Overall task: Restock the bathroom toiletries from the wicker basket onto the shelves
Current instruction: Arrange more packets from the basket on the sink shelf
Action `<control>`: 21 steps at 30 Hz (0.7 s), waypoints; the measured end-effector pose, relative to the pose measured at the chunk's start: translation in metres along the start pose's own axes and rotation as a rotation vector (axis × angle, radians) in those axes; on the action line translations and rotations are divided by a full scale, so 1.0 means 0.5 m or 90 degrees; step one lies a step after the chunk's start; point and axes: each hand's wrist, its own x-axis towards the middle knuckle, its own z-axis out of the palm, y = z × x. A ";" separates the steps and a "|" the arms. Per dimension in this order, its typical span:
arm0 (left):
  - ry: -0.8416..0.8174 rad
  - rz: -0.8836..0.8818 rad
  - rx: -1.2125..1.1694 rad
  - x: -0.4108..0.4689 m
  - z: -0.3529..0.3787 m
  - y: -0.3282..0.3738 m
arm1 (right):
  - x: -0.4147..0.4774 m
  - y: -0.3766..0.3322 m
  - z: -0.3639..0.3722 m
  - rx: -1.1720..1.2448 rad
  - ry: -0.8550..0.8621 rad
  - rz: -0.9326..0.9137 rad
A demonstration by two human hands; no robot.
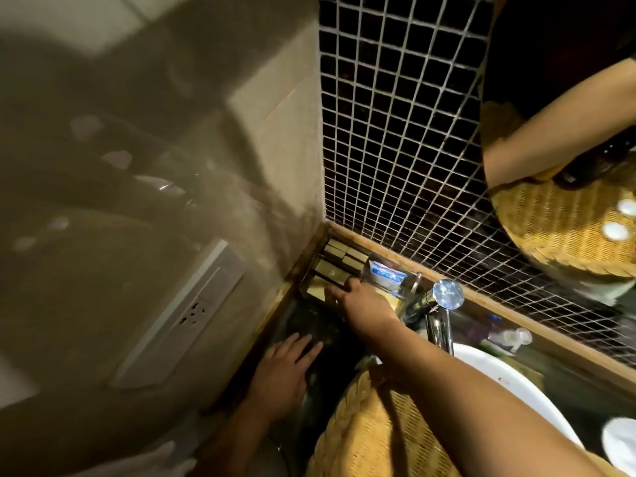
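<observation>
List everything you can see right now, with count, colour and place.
Boxes: about six, tan, in the clear tray in the corner.
Tray: one, clear, on the ledge under the tiles.
Packet: one, white and blue, in the tray right of the boxes.
Tap: one, chrome, behind the basin.
Basin: one, white, lower right.
Basket: one, wicker yellow, bottom centre.
Mirror: one, round, upper right.
Socket: one, white, left wall.
Bottles: number unclear, right ledge.
Left hand: flat on the dark counter.
Right hand: at the boxes; grip unclear.
</observation>
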 end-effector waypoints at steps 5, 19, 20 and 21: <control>0.017 0.009 0.028 0.005 -0.029 -0.007 | -0.012 0.006 -0.012 0.024 0.061 -0.010; 0.053 0.126 0.180 0.045 -0.149 0.074 | -0.230 0.046 -0.080 -0.007 0.128 -0.002; 0.055 0.137 0.196 0.044 -0.158 0.079 | -0.250 0.050 -0.085 -0.021 0.131 0.007; 0.051 0.144 0.215 0.044 -0.168 0.084 | -0.272 0.055 -0.088 -0.040 0.133 0.019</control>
